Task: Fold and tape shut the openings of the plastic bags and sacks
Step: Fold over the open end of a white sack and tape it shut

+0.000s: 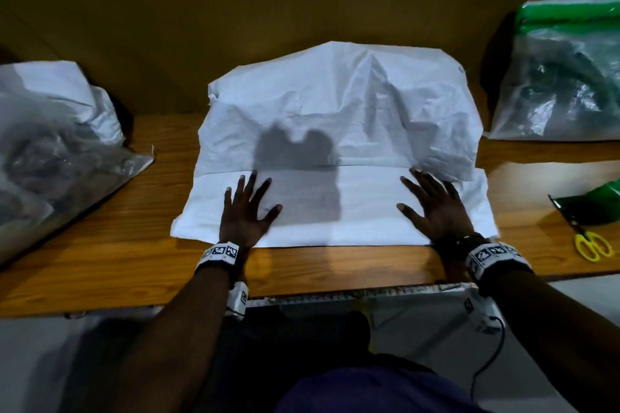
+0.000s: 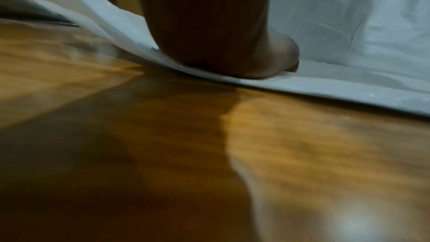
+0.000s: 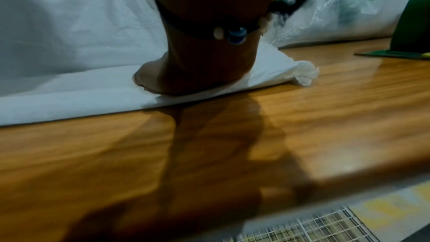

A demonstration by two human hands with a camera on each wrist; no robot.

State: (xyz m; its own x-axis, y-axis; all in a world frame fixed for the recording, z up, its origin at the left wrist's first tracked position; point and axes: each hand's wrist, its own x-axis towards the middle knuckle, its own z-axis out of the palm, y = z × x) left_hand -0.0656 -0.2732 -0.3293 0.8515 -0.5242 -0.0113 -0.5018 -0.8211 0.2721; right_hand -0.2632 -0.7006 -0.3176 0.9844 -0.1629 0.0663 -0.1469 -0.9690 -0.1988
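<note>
A white woven sack (image 1: 339, 117) lies in the middle of the wooden table (image 1: 335, 268), its near end folded over into a flat flap (image 1: 335, 211). My left hand (image 1: 246, 211) presses flat on the flap's left part with fingers spread. Flat on the flap's right part lies my right hand (image 1: 436, 208), fingers spread too. In the left wrist view the heel of my left hand (image 2: 221, 47) bears on the sack's edge (image 2: 349, 87). The right wrist view shows the heel of my right hand (image 3: 193, 73) on the folded sack (image 3: 69, 89) near its corner.
A clear bag with dark contents (image 1: 53, 151) lies at the left. Another clear bag with a green top (image 1: 563, 77) stands at the right. Green tape (image 1: 597, 208) and yellow-handled scissors (image 1: 592, 245) lie near the right edge. A wire rack (image 3: 314, 227) sits below the table front.
</note>
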